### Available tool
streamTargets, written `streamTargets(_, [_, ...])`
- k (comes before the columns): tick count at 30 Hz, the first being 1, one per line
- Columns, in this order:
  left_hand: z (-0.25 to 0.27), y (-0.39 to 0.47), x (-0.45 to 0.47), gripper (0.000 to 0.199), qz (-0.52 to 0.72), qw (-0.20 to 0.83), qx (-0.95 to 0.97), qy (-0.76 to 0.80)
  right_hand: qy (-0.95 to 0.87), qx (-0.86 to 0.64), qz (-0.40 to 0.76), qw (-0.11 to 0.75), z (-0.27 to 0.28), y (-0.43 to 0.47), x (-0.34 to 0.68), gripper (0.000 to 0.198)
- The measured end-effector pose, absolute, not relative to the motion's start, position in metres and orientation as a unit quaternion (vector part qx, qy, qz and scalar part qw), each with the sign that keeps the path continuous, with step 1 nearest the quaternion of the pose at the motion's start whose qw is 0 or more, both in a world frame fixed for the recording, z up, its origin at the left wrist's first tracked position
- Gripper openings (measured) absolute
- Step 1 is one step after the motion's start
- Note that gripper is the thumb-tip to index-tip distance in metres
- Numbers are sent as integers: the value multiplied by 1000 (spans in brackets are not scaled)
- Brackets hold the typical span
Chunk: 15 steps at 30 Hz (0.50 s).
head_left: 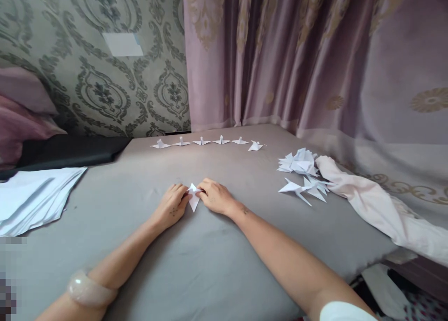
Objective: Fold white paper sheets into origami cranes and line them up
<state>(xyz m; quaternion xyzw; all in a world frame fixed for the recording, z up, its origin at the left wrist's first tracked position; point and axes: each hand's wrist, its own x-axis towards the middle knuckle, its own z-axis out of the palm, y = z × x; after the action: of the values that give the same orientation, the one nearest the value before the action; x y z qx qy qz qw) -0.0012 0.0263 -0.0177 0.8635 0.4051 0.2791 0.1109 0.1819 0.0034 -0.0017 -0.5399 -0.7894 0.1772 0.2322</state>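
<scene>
Between my hands is a small white folded-paper crane [193, 200], its pointed end toward me and a peak standing up at the back. My left hand [172, 202] pinches its left side, fingers bent around the edge. On the opposite side, my right hand [214, 195] grips the paper between thumb and fingers. Both hands rest low over the grey cloth surface [217, 260]. The fingertips partly cover the paper's side points.
A row of several finished paper cranes [201, 141] stands at the back. To the right lie a heap of folded paper pieces [299, 162] and a pale twisted cloth [371, 199]. White paper sheets [38, 195] and a black cover [77, 149] are at left. Curtains [273, 55] hang behind.
</scene>
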Motion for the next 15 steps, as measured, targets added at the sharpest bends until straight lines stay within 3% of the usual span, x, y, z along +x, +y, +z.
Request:
streamTargets(9, [-8, 25, -6, 28, 205, 160, 849, 460, -817, -544, 125, 147, 7, -1, 180, 18])
streamTargets(15, [-7, 27, -5, 30, 179, 132, 864, 452, -806, -553, 139, 158, 6, -5, 178, 21])
